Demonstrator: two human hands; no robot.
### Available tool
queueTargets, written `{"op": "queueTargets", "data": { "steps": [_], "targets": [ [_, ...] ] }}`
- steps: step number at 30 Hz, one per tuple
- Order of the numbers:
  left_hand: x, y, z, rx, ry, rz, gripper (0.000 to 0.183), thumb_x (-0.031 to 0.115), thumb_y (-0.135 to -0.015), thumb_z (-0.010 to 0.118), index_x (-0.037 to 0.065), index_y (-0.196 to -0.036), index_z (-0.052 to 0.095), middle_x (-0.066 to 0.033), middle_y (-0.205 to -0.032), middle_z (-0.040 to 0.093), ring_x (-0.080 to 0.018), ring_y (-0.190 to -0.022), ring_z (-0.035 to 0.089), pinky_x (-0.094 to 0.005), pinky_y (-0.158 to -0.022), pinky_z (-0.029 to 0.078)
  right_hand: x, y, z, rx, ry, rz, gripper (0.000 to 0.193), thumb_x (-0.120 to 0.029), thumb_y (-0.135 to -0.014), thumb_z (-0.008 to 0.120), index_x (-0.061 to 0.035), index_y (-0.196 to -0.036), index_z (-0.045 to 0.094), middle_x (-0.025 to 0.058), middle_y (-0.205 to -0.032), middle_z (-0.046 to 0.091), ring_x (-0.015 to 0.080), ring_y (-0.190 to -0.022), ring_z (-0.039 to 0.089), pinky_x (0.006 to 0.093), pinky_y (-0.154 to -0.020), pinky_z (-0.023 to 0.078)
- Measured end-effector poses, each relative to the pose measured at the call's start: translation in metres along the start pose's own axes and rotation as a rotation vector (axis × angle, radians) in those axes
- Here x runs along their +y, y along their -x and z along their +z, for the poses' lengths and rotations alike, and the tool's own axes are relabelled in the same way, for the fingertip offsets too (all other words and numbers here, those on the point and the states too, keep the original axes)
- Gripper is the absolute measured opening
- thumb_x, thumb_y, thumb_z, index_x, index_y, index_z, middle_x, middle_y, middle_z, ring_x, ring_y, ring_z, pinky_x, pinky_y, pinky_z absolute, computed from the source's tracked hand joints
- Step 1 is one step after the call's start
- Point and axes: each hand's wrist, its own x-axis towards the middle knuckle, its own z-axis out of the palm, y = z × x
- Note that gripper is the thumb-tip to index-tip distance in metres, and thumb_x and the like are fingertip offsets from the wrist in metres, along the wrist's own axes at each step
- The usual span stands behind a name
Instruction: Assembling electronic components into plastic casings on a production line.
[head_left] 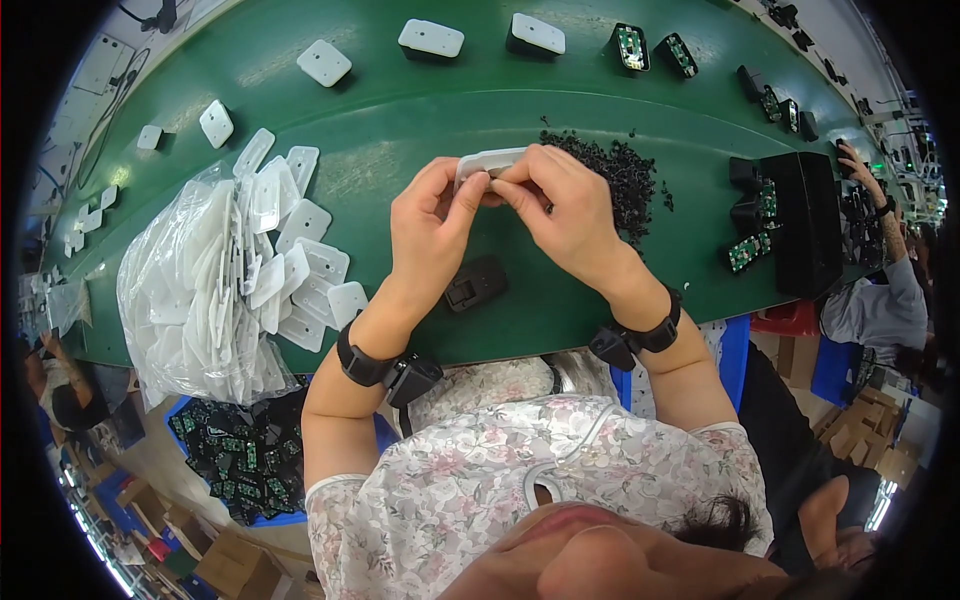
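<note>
Both of my hands are raised over the middle of the green table, gripping one white plastic cover (492,158) between them. My left hand (435,210) pinches its left end between thumb and fingers. At its right side, my right hand (565,205) closes thumb and fingers on the edge; whether a small part sits under those fingertips is hidden. A black plastic housing (476,283) lies on the table below my hands. Beyond my right hand spreads a heap of small black parts (620,185).
To the left, a clear plastic bag (185,290) spills white covers (305,222) onto the green table (380,130). Units with white tops (432,38) and open housings with green circuit boards (631,47) line the far side. A black box (808,225) stands right; a bin of circuit boards (245,455) sits lower left.
</note>
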Motion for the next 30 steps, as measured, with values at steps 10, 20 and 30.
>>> {"op": "queueTargets", "data": {
  "steps": [10,20,30],
  "targets": [
    [0.014,-0.002,0.003,-0.122,0.229,-0.203,0.016,0.005,-0.093,0.053,-0.008,-0.101,0.058,-0.0089,-0.092,0.063,-0.0151,-0.078,0.064,-0.0244,-0.072,0.050,0.001,-0.004,-0.012,-0.044,-0.124,0.140,0.022,-0.012,-0.078,0.071,-0.0025,-0.093,0.059,0.0001,-0.079,0.054,0.0059,-0.064,0.045,0.0205,-0.056,0.038],
    [0.011,-0.015,-0.008,-0.092,0.213,-0.267,0.031,0.009,-0.096,0.045,-0.006,-0.122,0.041,-0.0157,-0.091,0.064,-0.0184,-0.077,0.065,-0.0284,-0.075,0.052,0.024,-0.019,-0.012,-0.135,-0.496,0.362,0.025,-0.020,-0.079,0.073,-0.0037,-0.087,0.057,0.0018,-0.080,0.057,0.0072,-0.074,0.051,0.0230,-0.065,0.043],
    [-0.024,-0.035,-0.042,0.102,-0.821,0.032,0.010,0.012,-0.089,0.052,0.006,-0.093,0.059,-0.0115,-0.085,0.056,-0.0327,-0.076,0.055,-0.0383,-0.068,0.045,0.137,-0.133,-0.110,0.084,1.115,0.393,0.059,-0.058,-0.078,0.059,-0.0048,-0.103,0.060,0.0138,-0.098,0.063,0.0290,-0.092,0.061,0.0418,-0.075,0.051]
  ]
}}
